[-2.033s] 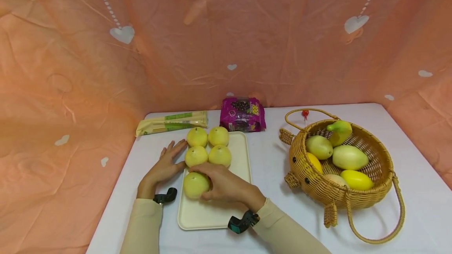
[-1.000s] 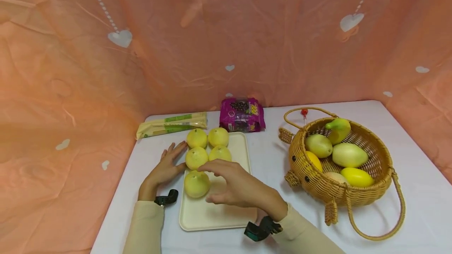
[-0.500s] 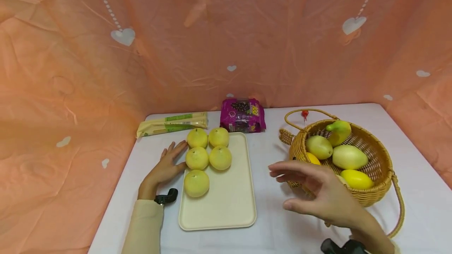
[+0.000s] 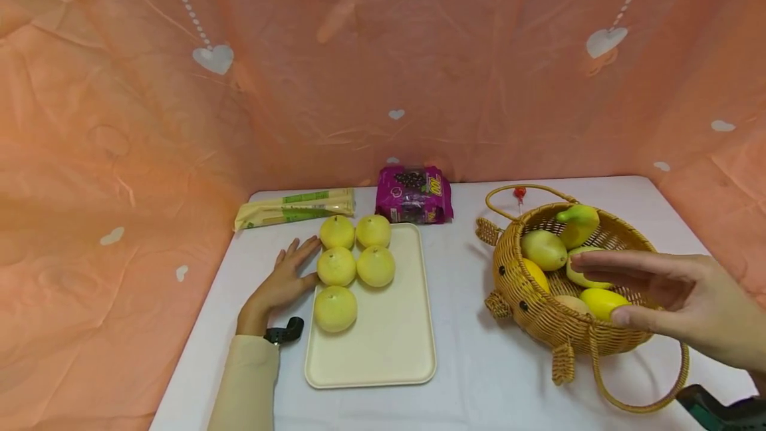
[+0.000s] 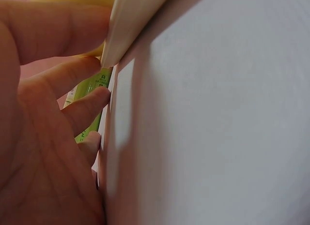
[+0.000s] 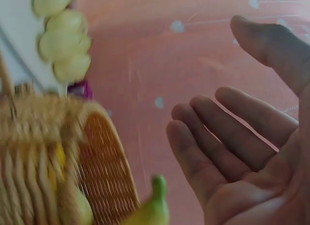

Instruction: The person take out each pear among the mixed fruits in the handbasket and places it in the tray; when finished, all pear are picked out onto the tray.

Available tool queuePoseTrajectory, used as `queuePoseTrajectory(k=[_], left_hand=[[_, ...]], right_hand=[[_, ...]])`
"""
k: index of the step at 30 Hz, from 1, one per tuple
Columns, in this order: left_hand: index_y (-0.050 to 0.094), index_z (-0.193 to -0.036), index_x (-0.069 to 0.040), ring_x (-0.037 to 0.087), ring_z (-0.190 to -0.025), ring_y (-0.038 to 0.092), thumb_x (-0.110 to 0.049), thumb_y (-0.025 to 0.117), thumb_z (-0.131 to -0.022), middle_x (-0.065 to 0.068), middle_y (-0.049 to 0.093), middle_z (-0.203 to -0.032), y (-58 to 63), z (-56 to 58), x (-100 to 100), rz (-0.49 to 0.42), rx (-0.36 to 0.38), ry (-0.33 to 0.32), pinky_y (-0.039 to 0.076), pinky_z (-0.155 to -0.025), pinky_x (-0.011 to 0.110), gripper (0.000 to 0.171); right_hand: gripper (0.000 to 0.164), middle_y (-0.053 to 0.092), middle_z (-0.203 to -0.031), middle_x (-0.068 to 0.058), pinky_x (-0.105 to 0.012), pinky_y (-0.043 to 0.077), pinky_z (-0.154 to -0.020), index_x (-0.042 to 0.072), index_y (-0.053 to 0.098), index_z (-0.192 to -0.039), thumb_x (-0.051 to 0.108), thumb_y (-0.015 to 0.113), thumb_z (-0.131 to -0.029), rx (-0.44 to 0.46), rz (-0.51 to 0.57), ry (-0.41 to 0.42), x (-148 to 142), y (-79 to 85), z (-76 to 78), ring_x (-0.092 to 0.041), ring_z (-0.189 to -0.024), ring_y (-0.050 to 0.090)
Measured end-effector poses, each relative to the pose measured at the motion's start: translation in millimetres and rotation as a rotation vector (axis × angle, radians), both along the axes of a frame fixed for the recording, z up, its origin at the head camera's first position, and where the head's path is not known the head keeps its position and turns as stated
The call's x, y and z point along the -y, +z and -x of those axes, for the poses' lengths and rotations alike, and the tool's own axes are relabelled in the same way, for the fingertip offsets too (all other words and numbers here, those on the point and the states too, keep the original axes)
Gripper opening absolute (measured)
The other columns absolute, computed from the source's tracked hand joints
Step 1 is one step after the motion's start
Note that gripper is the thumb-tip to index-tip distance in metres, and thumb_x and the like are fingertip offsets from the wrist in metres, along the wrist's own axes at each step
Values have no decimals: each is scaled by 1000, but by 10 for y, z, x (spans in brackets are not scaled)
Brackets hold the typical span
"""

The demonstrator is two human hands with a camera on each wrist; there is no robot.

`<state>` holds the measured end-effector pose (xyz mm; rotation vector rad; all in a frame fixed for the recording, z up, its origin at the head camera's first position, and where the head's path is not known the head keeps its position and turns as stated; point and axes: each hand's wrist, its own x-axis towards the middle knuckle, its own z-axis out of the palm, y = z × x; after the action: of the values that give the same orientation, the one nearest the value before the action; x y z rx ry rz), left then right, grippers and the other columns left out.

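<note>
Several round pale-yellow fruits (image 4: 336, 309) sit on a cream rectangular tray (image 4: 397, 341), paired at the far end with one alone nearer the front. My left hand (image 4: 282, 287) rests along the tray's left side; in the left wrist view its fingertips touch the tray rim (image 5: 127, 29). Over the right part of a wicker basket (image 4: 509, 285) hovers my right hand (image 4: 688, 294), fingers extended, thumb apart, nothing held. Inside the basket lie a yellow fruit (image 4: 604, 301), a green oval fruit (image 4: 543, 250) and a green-and-yellow fruit with a narrow neck (image 4: 579, 225); my right hand partly covers another pale-green one.
Behind the tray lie a purple snack package (image 4: 414, 195) and long beige-green packets (image 4: 296, 208). A red lollipop (image 4: 519, 193) stands behind the basket. The basket's loop handle (image 4: 637, 408) droops toward the front. Peach fabric (image 4: 383, 72) hangs behind the white table (image 4: 461, 351).
My right hand let go of the nearest round fruit, leaving it on the tray, and moved right to above the basket. My left hand stayed at the tray's side.
</note>
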<state>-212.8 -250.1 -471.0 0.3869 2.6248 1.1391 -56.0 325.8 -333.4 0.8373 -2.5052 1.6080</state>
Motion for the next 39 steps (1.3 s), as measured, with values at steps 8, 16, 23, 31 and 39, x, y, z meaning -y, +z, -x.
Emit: queuePoseTrajectory(k=[8,16,23,31,39], left_hand=[[36,-170,-4,46,-171,-6,-15,69,-99,20,22,-182,9,15,-1,4,-10,-3,-12,-136,65,80],[37,-170,-4,47,-171,-5,-15,68,-98,20,23,-182,6,15,2,14,-17,5,-13,-136,65,79],[37,-170,-3,47,-171,-4,-16,69,-99,20,24,-181,6,16,-2,4,-20,7,-12,-136,65,79],[37,-170,-4,46,-171,-3,-16,69,-98,20,24,-181,0,16,-8,9,-23,3,-11,-136,65,80],[37,-170,-5,45,-171,-4,-16,70,-97,19,24,-182,-3,-4,-17,11,-13,13,-11,-136,65,81]], right_hand=[[71,76,-138,16,-2,50,-96,3,72,-142,-18,88,-76,-57,-332,-145,-440,69,235,12,-124,66],[64,81,-123,12,-7,54,-79,21,80,-132,23,103,-72,-84,-797,-219,-485,271,511,16,-109,63],[63,82,-119,0,-21,59,-74,17,80,-132,36,101,-75,-86,-1014,-106,-336,358,697,3,-96,68],[64,80,-118,-4,-37,63,-77,0,75,-132,22,99,-77,158,-1074,26,-235,234,859,-18,-93,67],[40,59,-82,10,-24,47,-63,17,72,-102,0,91,-71,110,-1098,67,-206,23,953,-12,-73,51]])
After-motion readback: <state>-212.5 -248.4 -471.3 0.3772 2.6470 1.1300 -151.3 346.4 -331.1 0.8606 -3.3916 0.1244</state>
